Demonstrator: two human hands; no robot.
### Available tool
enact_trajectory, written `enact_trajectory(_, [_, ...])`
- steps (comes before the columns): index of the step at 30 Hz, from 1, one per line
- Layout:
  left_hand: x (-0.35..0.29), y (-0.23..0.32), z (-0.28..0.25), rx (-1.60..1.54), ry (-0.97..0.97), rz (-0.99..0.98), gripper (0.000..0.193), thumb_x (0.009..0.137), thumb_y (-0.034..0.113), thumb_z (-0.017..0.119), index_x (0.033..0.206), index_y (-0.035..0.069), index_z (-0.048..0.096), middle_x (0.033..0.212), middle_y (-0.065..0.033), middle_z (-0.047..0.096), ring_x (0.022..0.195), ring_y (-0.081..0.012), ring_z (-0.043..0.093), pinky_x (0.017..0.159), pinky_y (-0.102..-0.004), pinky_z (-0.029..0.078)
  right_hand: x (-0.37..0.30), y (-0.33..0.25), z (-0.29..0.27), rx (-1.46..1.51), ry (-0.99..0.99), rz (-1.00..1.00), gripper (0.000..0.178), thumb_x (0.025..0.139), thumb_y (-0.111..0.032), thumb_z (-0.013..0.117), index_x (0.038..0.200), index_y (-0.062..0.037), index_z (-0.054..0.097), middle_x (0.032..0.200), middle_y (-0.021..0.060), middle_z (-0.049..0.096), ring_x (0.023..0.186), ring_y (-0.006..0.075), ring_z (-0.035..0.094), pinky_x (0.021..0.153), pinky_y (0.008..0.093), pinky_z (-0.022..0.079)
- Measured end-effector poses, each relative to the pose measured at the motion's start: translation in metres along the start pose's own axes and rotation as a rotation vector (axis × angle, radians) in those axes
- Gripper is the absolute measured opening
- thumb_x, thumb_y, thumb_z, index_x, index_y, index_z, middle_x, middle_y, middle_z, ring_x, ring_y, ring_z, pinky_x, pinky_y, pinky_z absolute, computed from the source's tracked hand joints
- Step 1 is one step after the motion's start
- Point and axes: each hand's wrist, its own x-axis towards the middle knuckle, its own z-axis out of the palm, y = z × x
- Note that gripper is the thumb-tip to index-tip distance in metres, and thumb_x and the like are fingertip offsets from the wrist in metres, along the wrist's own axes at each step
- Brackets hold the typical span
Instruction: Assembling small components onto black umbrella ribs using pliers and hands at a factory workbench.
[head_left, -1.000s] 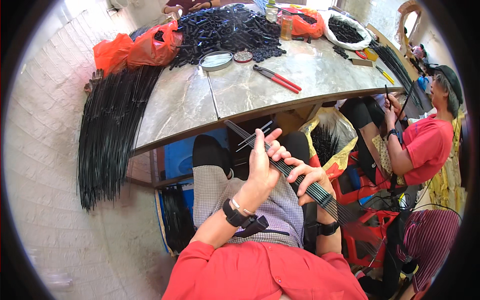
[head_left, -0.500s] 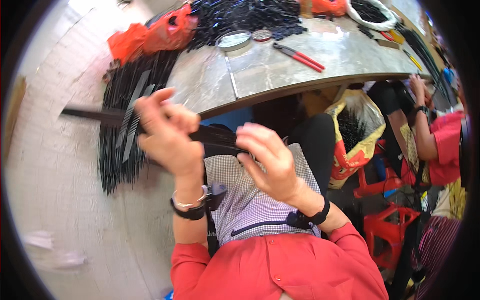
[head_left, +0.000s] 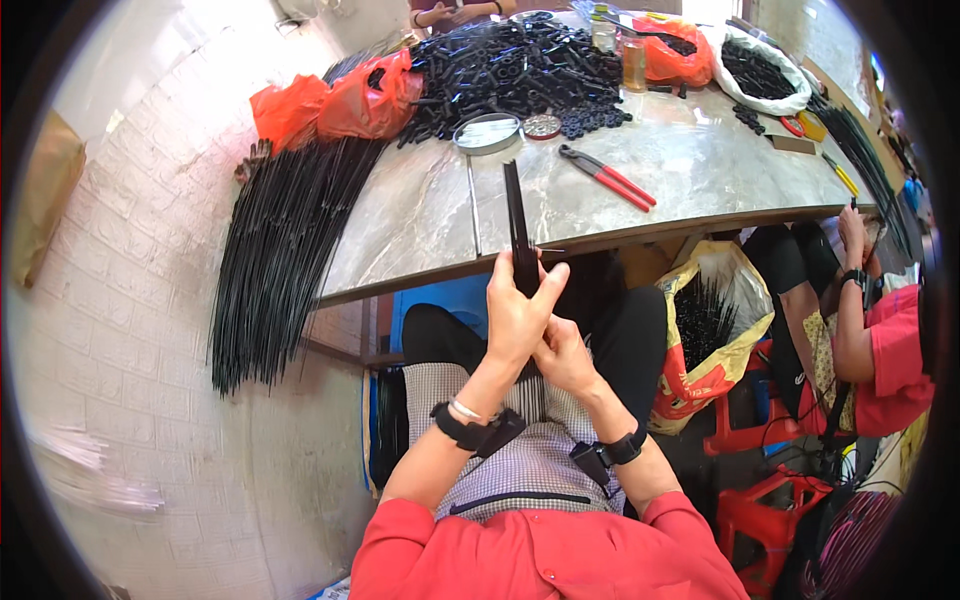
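Note:
My left hand (head_left: 515, 318) is closed around a bundle of long, thin black strips (head_left: 517, 215), held nearly upright in front of the table edge. One thin strip end sticks out sideways past my left fingers. My right hand (head_left: 566, 356) is closed just below and to the right, touching my left hand, around the lower part of the bundle. The bundle's lower end is mostly hidden by my hands. Beyond the bundle's tip, a thin pale rod (head_left: 473, 205) and red-handled cutting pliers (head_left: 608, 178) lie on the marble-patterned table (head_left: 430, 215).
Long black strips (head_left: 285, 270) hang over the left table edge. A heap of small black parts (head_left: 510, 75), a round dish (head_left: 486, 133) and red bags (head_left: 370, 95) lie farther back. A yellow sack (head_left: 745, 260) stands right of my knees. A co-worker (head_left: 890, 345) sits at the right.
The bundle has swung from lying sideways, pointing left, to nearly upright. My hands have come together in front of me; my left hand moved right.

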Motion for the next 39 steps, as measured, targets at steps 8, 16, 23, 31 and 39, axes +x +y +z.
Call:
enact_trajectory(8, [0.027,-0.019,-0.014,-0.387,-0.455,-0.277,0.032,0.096,0.021,0.056,0.12,-0.001,0.052,0.099,-0.0115,0.065,0.089,-0.0187,0.065,0.078,-0.0297,0.055,0.015,0.029,-0.029,0.53,-0.28,0.117,0.013,0.093,-0.008,0.055,0.099,0.0026,0.06,0.087,0.0055,0.067,0.078,0.0127,0.063,0.075,0.0271,0.052])
enact_trajectory(16, [0.042,-0.048,-0.019,-0.434,-0.42,-0.279,0.027,0.099,0.028,0.051,0.103,0.001,0.056,0.077,-0.0037,0.056,0.066,-0.0119,0.056,0.061,-0.0252,0.049,0.029,0.016,-0.042,0.249,-0.241,0.252,0.019,0.09,-0.009,0.061,0.104,0.0035,0.061,0.092,0.0059,0.067,0.084,0.0099,0.061,0.077,0.0255,0.05])
enact_trajectory(23, [0.047,-0.057,-0.031,-0.53,-0.415,-0.329,0.027,0.1,0.026,0.047,0.102,0.0,0.055,0.074,-0.0051,0.054,0.063,-0.0134,0.052,0.059,-0.0284,0.045,0.082,-0.05,-0.071,-0.093,0.256,-0.019,0.023,0.087,-0.004,0.064,0.107,0.0045,0.06,0.087,0.0095,0.066,0.085,0.0125,0.063,0.073,0.0259,0.053])
enact_trajectory(31, [0.05,-0.059,-0.044,-0.583,-0.429,-0.312,0.028,0.1,0.026,0.047,0.102,0.001,0.057,0.074,-0.0059,0.057,0.063,-0.0132,0.053,0.061,-0.0272,0.046,0.111,-0.073,-0.044,-0.194,0.012,0.135,0.012,0.09,0.0,0.059,0.099,0.007,0.06,0.077,0.0076,0.065,0.073,0.0093,0.064,0.067,0.0235,0.054])
enact_trajectory(39, [0.048,-0.063,-0.057,-0.635,-0.419,-0.318,0.027,0.1,0.026,0.047,0.102,0.001,0.058,0.075,-0.0062,0.058,0.064,-0.0132,0.055,0.062,-0.0272,0.046,0.114,-0.074,-0.03,-0.171,0.041,0.168,0.006,0.091,0.0,0.053,0.088,0.0057,0.056,0.073,0.0089,0.064,0.073,0.0125,0.066,0.065,0.0265,0.055])
